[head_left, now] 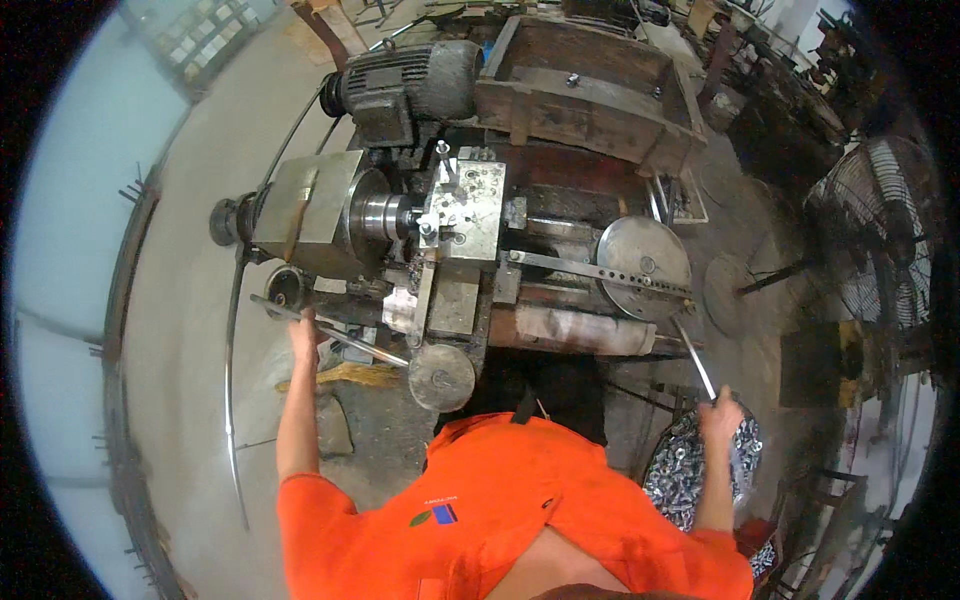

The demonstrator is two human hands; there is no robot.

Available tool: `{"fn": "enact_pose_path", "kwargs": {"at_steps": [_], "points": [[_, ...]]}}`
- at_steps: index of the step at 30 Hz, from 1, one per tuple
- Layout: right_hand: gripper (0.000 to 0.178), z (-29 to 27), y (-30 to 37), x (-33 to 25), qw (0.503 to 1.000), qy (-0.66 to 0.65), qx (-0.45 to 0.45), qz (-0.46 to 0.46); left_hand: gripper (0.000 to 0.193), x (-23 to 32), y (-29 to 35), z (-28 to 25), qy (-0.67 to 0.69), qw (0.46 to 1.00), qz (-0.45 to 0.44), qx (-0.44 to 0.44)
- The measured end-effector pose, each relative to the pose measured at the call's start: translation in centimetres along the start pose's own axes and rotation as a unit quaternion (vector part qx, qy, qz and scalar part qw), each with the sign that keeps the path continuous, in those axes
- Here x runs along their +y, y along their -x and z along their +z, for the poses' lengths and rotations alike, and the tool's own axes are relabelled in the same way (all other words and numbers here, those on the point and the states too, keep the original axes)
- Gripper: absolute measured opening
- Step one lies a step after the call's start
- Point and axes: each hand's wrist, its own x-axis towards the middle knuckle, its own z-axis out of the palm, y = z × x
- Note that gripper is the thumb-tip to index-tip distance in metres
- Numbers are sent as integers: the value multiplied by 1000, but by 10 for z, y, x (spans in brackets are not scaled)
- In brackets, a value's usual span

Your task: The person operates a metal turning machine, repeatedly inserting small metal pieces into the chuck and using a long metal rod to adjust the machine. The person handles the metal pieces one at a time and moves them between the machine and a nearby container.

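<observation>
A small metal lathe stands in front of me. My left hand (303, 332) is closed round a long metal lever (365, 346), which runs to a round steel disc (441, 378) at the lathe's near side. On the right, my right hand (720, 412) grips the end of a bright metal handle (694, 358) that slants up to a large round plate (645, 262). A flat bar with a row of holes (580, 267) links that plate to the tool block (468, 210). Left of the block is the shiny chuck (382, 216); any workpiece in it is too small to tell.
A brush (299, 218) lies on the headstock cover (285, 190). Behind are a motor (425, 82) and a wooden box (600, 110). A container of small metal parts (680, 475) sits beside my right arm. A fan (880, 235) stands at right, a straw broom (355, 374) below the lathe.
</observation>
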Motion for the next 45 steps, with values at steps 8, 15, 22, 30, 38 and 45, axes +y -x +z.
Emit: {"fn": "enact_pose_path", "kwargs": {"at_steps": [8,15,22,30,38,45], "points": [[55,28,-149,27,979,172,82,78,42,38,25,17,30,997,-35,-56],[75,32,-81,-66,979,-73,184,-56,45,-72,-12,-24,-449,882,111,-93],[38,43,-36,-98,969,-217,104,-54,42,-102,-8,2,-704,687,140,-115],[29,-16,-50,-147,946,-273,122,-128,39,-132,-9,5,-692,698,112,-145],[30,-58,-100,-238,893,-358,94,-256,49,-144,-40,-39,-634,743,100,-188],[28,-113,-123,-395,807,-402,4,-432,32,51,46,-104,-498,842,190,86]]}}
